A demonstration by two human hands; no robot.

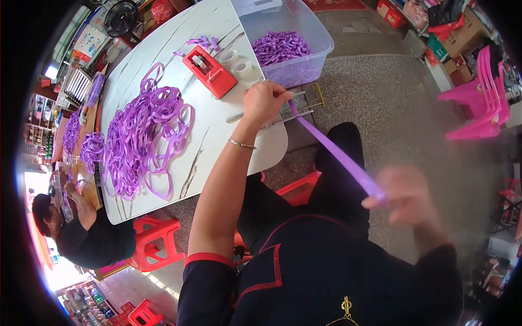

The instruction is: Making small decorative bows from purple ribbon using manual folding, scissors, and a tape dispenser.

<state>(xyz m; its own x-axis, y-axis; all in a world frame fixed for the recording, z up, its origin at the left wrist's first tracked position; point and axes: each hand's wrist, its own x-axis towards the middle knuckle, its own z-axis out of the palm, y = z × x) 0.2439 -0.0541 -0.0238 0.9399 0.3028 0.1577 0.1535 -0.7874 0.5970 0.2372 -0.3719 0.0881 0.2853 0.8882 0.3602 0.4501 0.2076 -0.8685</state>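
A purple ribbon (343, 155) runs taut between my two hands, slanting down to the right past the table's corner. My left hand (265, 101) pinches its upper end, close to a thin metal bar (283, 120) that sticks out over the table edge. The other end is in my right hand (405, 194), which is smeared by motion but closed on it, out to the right above the floor. Behind my left hand a red tape dispenser (210, 71) stands on the table, with rolls of clear tape (242, 68) beside it.
A big tangle of purple ribbon (138, 138) covers the left of the marbled white table (209, 157). Past the right edge stands a clear plastic bin (321, 51) with purple ribbon pieces (280, 48). Another person (87, 228) works at the far left. Red stools (155, 244) stand below.
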